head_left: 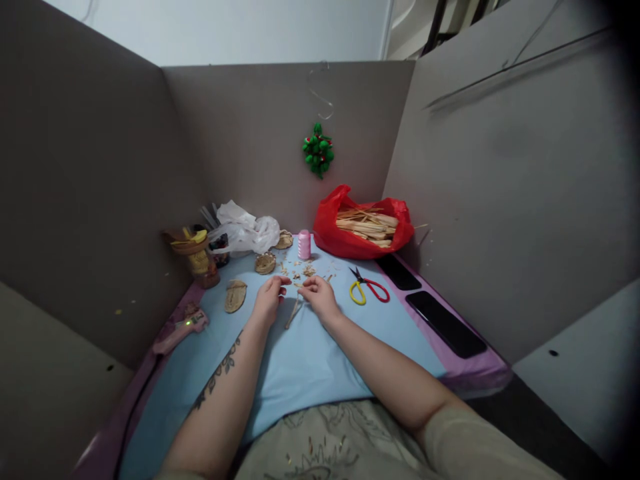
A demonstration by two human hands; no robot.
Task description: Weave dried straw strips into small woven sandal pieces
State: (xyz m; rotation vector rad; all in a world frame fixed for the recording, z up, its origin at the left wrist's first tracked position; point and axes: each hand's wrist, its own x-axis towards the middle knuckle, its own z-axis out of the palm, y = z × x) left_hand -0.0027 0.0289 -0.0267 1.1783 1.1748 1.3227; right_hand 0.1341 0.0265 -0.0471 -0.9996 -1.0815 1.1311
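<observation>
Both hands meet over the blue cloth (280, 380) in the middle of the table. My right hand (321, 297) pinches a thin, tan strip of dried plant fibre (293, 313), whose darker end hangs toward me. Close beside it, my left hand (271, 297) is closed with thumb and fingers together; what it holds, if anything, is too small to make out. Beyond the fingers lie tan fibre scraps (309, 271) and a pink thread spool (304, 245). A small woven basket (265, 263) and a flat woven oval piece (235, 296) lie left of my left hand.
Scissors (369, 288) with yellow and red handles lie open-bladed at right, near two black phones (445, 323). A red bag (330, 230) of dried strips stands behind. At left are a pink glue gun (183, 331), a jar (204, 267) and a white plastic bag (245, 230). Grey panels surround the table.
</observation>
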